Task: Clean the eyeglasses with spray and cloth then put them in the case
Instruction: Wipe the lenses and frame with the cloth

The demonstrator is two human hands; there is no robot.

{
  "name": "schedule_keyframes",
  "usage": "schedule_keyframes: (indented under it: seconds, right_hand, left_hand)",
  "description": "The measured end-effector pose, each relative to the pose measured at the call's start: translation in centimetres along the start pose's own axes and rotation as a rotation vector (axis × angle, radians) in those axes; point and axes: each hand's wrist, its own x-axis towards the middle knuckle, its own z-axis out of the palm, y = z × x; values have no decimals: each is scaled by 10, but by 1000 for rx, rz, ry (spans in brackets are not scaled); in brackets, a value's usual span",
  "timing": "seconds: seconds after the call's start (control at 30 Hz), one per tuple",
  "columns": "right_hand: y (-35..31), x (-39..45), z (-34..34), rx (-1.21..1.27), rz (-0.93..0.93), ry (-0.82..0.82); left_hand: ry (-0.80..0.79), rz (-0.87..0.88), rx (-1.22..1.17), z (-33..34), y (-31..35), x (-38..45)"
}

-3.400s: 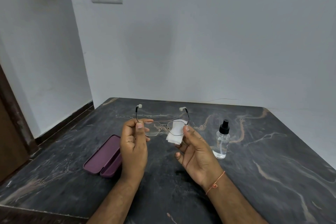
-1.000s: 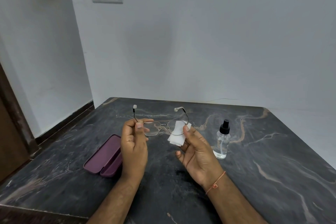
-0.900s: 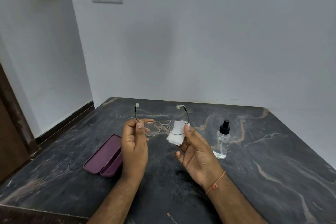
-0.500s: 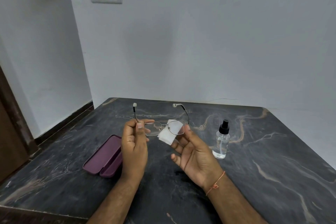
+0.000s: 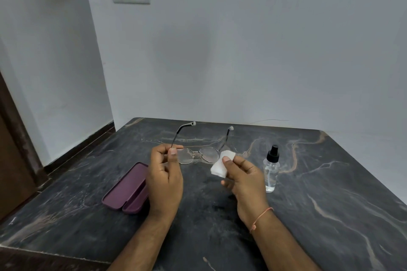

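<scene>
Right hand (image 5: 244, 179) has drawn cloth (image 5: 221, 166) off eyeglasses (image 5: 196, 155).

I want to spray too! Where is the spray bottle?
The spray bottle stands upright on the dark table, just right of the right hand holding the cloth.

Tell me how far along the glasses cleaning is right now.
Midway, it seems. The spray bottle stands capped on the table, so spraying looks done. In hand: the left hand pinches the eyeglasses while the right hand holds the cloth at one lens. Left: folding them into the open case.
</scene>
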Motion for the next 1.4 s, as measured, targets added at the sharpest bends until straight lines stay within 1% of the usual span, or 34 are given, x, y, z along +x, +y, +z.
schedule_keyframes:
  seconds: [0.1, 0.17, 0.27, 0.3, 0.37, 0.47, 0.53, 0.57, 0.67, 0.73, 0.87, 0.93, 1.17, 1.23, 1.3, 1.4]
  right_hand:
    - [2, 1, -4, -256, -197, 84]
    - [3, 0, -8, -525, -364, 125]
    - [7, -5, -10, -918, -665, 114]
    - [7, -6, -9, -1004, -728, 110]
    - [9, -7, -7, -1084, -752, 100]
    - [10, -9, -5, -1059, -691, -17]
    - [12, -12, -5, -1076, -698, -86]
    - [12, -13, -5, -1096, -699, -87]
    - [12, -11, -7, -1146, -679, 12]
    - [12, -9, -7, -1170, -669, 45]
    - [11, -10, -3, -1029, -656, -30]
    - [11, -11, -3, -997, -647, -43]
    - [10, -12, -5, -1061, -601, -12]
    - [10, -12, -4, -1073, -615, -7]
    - [9, -13, -3, -1064, -642, -32]
    - [8, -14, -3, -1047, -629, -76]
  left_hand:
    - [-1, 2, 90, -3, -4, 2]
    - [-38, 47, 172, -3, -6, 2]
    - [-103, 130, 257, -3, -4, -1]
    - [-118, 145, 265, -3, -3, -2]
    - [-141, 172, 275, -3, -3, -2]
    - [-147, 218, 269, -4, -2, -3]
    - [-136, 234, 273, -5, -1, -2]
    - [-131, 233, 278, -5, -1, -1]
    - [-136, 228, 270, -4, -1, -2]
    - [-156, 232, 259, -4, 0, -3]
    - [-206, 236, 257, -3, 2, -5]
    - [-215, 229, 258, -3, 3, -5]
    - [-186, 171, 264, -4, 1, -4]
    - [-193, 168, 259, -4, 1, -4]
    - [-205, 171, 249, -4, 2, -4]
    - [-200, 166, 240, -4, 3, -4]
